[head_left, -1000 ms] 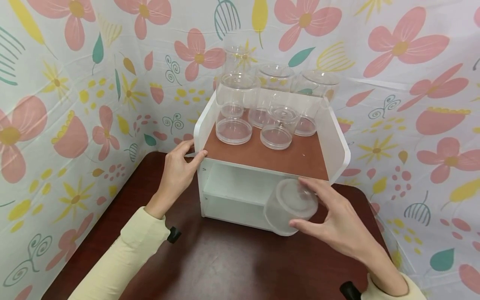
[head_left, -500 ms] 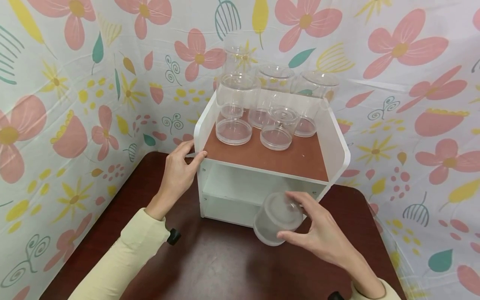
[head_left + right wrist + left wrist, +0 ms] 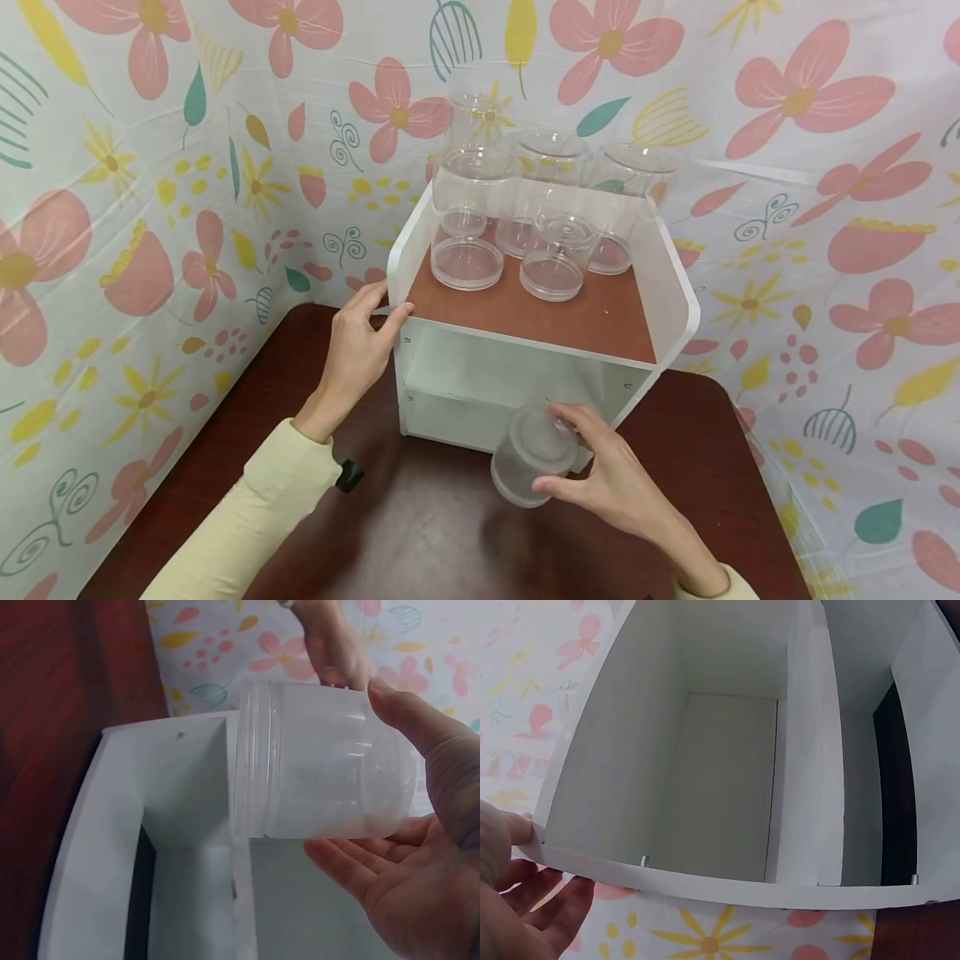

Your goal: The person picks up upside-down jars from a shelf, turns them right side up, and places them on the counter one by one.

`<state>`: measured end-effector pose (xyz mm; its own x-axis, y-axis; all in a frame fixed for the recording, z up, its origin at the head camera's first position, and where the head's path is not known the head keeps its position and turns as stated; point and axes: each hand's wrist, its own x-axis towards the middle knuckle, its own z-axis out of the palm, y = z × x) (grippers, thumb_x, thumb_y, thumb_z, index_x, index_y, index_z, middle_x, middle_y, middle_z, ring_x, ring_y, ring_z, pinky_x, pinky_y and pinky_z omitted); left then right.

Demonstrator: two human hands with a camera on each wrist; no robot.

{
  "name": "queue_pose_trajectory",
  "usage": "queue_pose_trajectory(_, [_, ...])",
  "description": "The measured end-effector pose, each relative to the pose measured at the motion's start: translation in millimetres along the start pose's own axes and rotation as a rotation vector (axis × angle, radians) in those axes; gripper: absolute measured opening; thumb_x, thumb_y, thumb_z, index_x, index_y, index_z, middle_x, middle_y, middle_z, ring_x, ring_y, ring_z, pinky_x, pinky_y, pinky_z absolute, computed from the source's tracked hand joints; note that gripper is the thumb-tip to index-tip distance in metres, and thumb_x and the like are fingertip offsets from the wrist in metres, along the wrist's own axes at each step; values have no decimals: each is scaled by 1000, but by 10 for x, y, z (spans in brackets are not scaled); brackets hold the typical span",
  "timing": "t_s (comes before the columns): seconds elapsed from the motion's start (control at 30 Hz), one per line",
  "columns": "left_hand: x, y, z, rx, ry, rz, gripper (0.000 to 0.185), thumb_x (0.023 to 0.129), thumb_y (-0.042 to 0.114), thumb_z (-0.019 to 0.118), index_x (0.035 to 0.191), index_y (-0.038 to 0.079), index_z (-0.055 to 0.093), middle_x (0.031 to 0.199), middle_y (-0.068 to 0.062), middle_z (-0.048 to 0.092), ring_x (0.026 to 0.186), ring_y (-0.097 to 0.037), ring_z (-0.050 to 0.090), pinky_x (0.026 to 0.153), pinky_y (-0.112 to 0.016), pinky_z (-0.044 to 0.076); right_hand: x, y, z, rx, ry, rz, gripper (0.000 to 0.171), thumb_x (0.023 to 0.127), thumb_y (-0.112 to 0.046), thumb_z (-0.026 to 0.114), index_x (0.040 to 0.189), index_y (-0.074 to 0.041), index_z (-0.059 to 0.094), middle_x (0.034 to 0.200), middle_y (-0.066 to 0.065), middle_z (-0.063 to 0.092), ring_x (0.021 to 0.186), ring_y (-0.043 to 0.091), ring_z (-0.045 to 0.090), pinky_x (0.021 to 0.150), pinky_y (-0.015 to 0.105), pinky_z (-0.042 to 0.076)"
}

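Clear plastic jar (image 3: 531, 456), lidless, tilted sideways, before shelf opening

Jar (image 3: 531, 457) lower, farther left now.
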<state>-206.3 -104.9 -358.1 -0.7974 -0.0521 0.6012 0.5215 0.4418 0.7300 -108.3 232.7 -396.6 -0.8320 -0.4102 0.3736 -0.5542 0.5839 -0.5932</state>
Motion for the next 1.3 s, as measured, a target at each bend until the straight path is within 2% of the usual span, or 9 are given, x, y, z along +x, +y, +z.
queue_pose_trajectory(0.27, [-33,-30,27,-21,41,18,38,99,17,72,134,2,67,127,-12,67,113,-25,66,83,-44,61,-34,75,124,31,-33,33,81,76,-35,94,143,-10,56,135,-6,61,120,12,60,94,35,56])
queue_pose_trajectory(0.4, [-95,-57,46,-41,66,22,39,102,17,68,138,4,65,134,-8,64,112,-21,66,85,-33,58,-43,84,140,30,-25,43,81,75,-35,94,143,-12,56,135,-7,61,119,12,61,94,36,56])
queue_pose_trajectory(0.53, [-205,-86,74,-92,136,31,38,104,14,64,140,3,63,142,-7,59,112,-21,65,89,-21,53,-46,90,149,27,-22,43,81,75,-35,95,143,-14,56,134,-7,61,118,12,61,93,35,56])
queue_pose_trajectory(0.67, [-341,-107,109,-130,213,70,32,104,7,61,135,0,63,134,-12,61,111,-24,61,90,-22,50,-51,98,154,23,-13,35,81,75,-35,95,143,-14,56,134,-7,62,117,12,61,92,34,56])
queue_pose_trajectory(0.8, [-510,-134,159,-156,237,123,27,101,-2,61,128,-3,65,120,-17,64,104,-24,59,86,-23,47,-61,106,153,22,-1,25,80,76,-36,94,143,-15,56,134,-7,62,116,12,61,91,33,56])
queue_pose_trajectory(0.9, [-647,-150,212,-185,208,152,28,97,-9,62,124,-4,67,115,-17,66,100,-24,60,85,-21,48,-66,105,151,27,7,26,79,77,-36,93,144,-15,56,134,-7,61,116,12,61,91,33,56])
queue_pose_trajectory(0.97, [-731,-160,253,-202,160,171,31,94,-11,64,124,-5,67,115,-17,66,102,-25,61,86,-22,49,-69,102,151,30,12,31,80,77,-35,94,144,-15,56,134,-7,61,116,12,60,91,33,56])
queue_pose_trajectory(1.13, [-913,-209,327,-213,-9,189,41,91,-10,69,130,-4,64,122,-16,66,113,-29,62,92,-30,50,-72,102,162,24,30,36,81,75,-33,95,143,-12,57,134,-6,61,117,13,60,90,35,57])
queue_pose_trajectory(1.3, [-1045,-280,379,-202,-94,194,43,91,-8,70,133,-3,62,125,-15,66,114,-29,62,94,-31,49,-77,112,185,30,46,43,81,74,-31,96,142,-12,57,134,-6,61,117,12,60,90,37,57])
